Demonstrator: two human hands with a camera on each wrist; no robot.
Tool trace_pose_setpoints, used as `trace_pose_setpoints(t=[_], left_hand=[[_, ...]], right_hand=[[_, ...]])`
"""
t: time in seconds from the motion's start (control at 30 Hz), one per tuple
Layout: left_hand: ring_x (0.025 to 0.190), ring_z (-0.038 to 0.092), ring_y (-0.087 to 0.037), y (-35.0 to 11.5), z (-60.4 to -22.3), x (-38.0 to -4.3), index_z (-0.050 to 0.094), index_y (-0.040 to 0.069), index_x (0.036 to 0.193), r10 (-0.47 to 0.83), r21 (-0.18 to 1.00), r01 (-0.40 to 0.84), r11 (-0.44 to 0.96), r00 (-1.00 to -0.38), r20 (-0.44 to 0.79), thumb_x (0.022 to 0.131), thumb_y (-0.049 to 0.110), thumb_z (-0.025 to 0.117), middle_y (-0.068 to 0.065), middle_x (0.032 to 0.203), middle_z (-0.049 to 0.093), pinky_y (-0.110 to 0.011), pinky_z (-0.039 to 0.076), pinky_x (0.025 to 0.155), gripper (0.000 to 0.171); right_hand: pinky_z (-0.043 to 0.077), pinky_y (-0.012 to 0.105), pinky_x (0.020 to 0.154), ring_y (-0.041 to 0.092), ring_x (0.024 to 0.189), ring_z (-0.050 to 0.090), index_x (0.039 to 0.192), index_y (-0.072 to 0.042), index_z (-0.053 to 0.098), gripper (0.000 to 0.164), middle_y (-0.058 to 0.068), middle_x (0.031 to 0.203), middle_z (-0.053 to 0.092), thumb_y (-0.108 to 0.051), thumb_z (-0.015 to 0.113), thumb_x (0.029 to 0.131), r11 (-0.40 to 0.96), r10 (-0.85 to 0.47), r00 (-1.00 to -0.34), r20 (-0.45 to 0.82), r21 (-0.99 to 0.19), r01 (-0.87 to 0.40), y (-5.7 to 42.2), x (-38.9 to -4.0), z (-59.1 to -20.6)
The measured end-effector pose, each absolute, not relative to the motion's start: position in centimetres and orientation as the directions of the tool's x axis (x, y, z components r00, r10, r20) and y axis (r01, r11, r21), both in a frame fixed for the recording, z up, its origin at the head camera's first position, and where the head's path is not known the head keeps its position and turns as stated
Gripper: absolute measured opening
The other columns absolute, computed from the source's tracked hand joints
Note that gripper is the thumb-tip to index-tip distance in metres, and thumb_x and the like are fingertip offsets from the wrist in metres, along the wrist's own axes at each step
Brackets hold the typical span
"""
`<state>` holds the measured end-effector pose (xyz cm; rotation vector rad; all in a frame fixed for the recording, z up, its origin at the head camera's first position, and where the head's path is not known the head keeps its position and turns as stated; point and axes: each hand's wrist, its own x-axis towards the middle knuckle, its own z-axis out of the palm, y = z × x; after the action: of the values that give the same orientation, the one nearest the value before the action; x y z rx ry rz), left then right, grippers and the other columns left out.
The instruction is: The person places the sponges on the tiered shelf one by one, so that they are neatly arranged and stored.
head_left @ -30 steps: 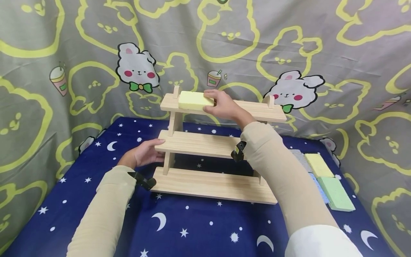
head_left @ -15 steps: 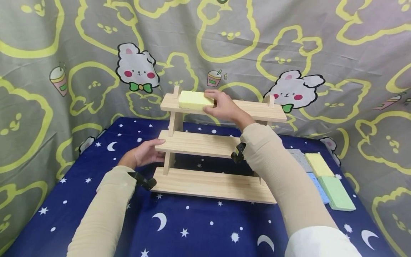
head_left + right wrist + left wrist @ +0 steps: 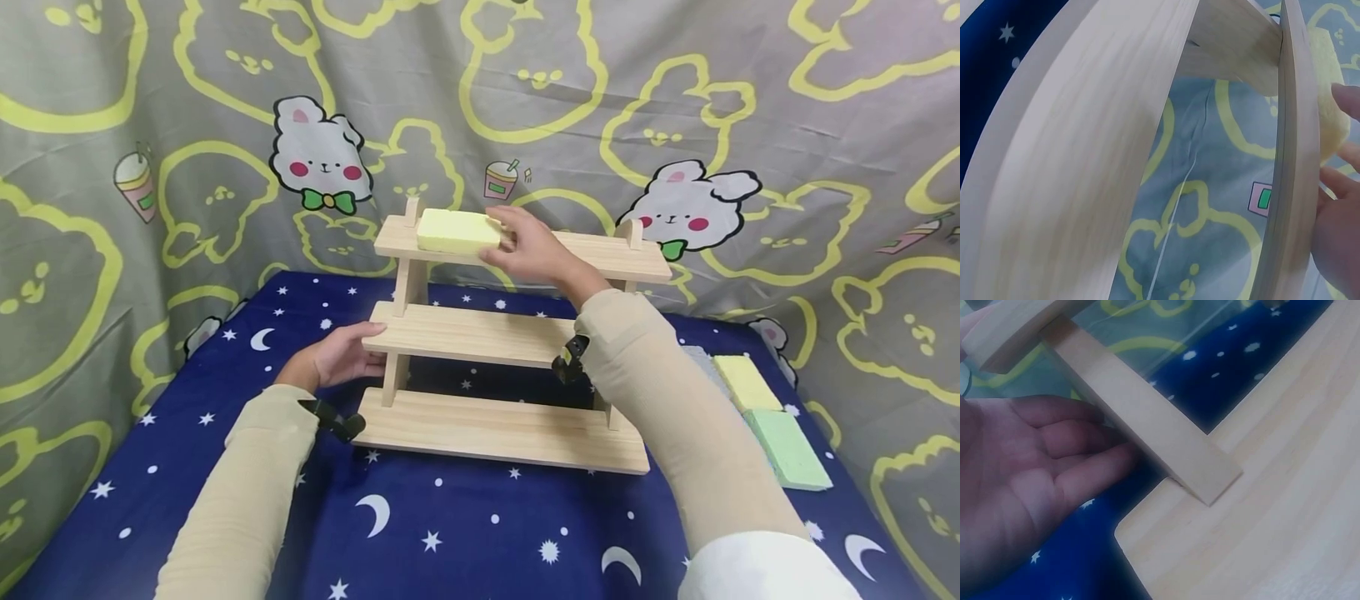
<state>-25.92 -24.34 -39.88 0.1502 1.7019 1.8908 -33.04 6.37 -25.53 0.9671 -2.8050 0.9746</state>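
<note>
the pale yellow rectangular block [image 3: 453,232] is plain, the three-tier wooden shelf [image 3: 465,332] blond with faint streaks of grain, and over to the right come a yellow flat slab [image 3: 746,382], a mint green flat slab [image 3: 789,450] and a grey flat slab [image 3: 705,367]. white stars, dots and crescent moons scatter over the navy cloth [image 3: 465,575]; the grey fabric curtain [image 3: 420,75] carries yellow cartoon outlines and white rabbits with pink cheeks and green bows. both long fabric sleeves [image 3: 240,492] are beige.

Smooth wooden shelf [image 3: 472,335], matt grainy yellow block [image 3: 454,233], creased cloth backdrop [image 3: 420,79]
</note>
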Motion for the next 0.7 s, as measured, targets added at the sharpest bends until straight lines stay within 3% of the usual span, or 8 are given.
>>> trace_pose_setpoints(t=[0.07,0.17,0.7], left_hand=[[0.134,0.026,-0.043,-24.4,-39.8,-25.9,0.006,0.003,0.148,0.482,0.941,-0.339,-0.009,-0.826,-0.294,0.096,0.031,0.032,-0.030,0.147,0.020,-0.050,0.029,0.106,0.064],[0.134,0.026,-0.042,-24.4,-39.8,-25.9,0.007,0.003,0.148,0.473,0.941,-0.339,-0.005,-0.830,-0.297,0.096,0.032,0.032,-0.030,0.147,0.021,-0.050,0.029,0.106,0.064],[0.133,0.028,-0.043,-24.3,-40.0,-25.9,0.006,0.002,0.147,0.483,0.946,-0.324,0.005,-0.828,-0.286,0.096,0.031,0.031,-0.031,0.146,0.021,-0.050,0.031,0.106,0.064]], right_hand=[[0.032,0.042,0.106,0.025,0.131,0.037,0.147,-0.015,0.032,0.070,0.006,0.151,0.029,-0.035,0.063,0.088,0.618,-0.547,-0.814,0.196,-0.561,-0.551,6.9,-32.9,-25.4],[0.030,0.042,0.108,0.026,0.135,0.033,0.148,-0.016,0.030,0.071,0.006,0.152,0.028,-0.035,0.064,0.088,0.624,-0.542,-0.822,0.177,-0.570,-0.534,7.7,-32.7,-25.3],[0.035,0.040,0.106,0.027,0.133,0.040,0.147,-0.010,0.030,0.065,0.010,0.151,0.033,-0.035,0.056,0.094,0.682,-0.499,-0.860,0.110,-0.563,-0.468,12.7,-32.2,-25.2]])
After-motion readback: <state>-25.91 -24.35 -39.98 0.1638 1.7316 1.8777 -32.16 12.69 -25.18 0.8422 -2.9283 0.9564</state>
